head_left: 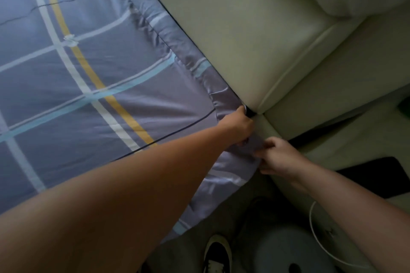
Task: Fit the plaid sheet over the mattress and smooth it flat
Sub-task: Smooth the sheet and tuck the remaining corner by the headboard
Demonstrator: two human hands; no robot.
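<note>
Purple-grey plaid sheet (93, 77), crossed by white, pale blue and yellow stripes, covers the mattress across the left, wrinkled along the edge against a cream padded headboard (255, 35). Cream bed frame (332, 86) runs along the right. Both hands pinch the sheet's corner where headboard and frame meet: left hand (238, 126) above, right hand (278, 156) just below. A shoe (217, 252) shows on the dim floor.
</note>
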